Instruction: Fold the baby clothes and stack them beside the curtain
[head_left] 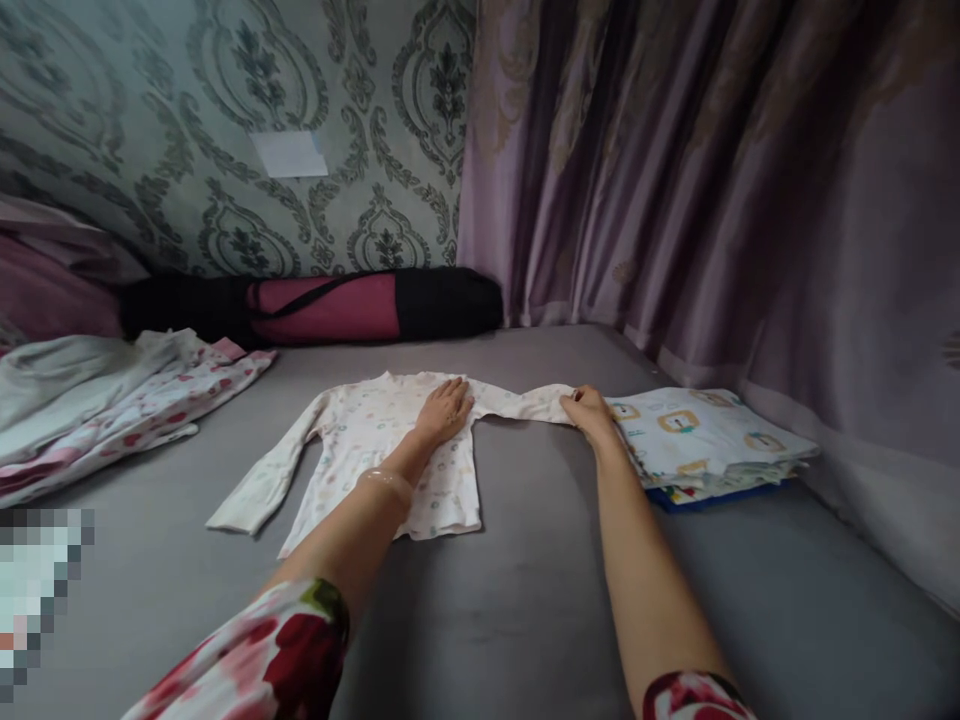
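A small white long-sleeved shirt [367,430] with a faint print lies spread on the grey bed surface [517,590], its collar away from me. My left hand [445,408] rests flat on the shirt near the right-hand shoulder, fingers stretched out. At the cuff of the right-hand sleeve, my right hand [589,410] pinches the fabric, and that sleeve is drawn out sideways. The other sleeve slants down toward the lower left. Just right of my right hand sits a stack of folded clothes [705,430], the top one white with orange and yellow figures.
Loose clothes [135,400], some with red patterns, are heaped on the left. A long black and dark pink bag [322,308] lies along the patterned wall. Purple curtains [675,200] hang along the right side. A blurred-out patch [34,590] covers the lower left.
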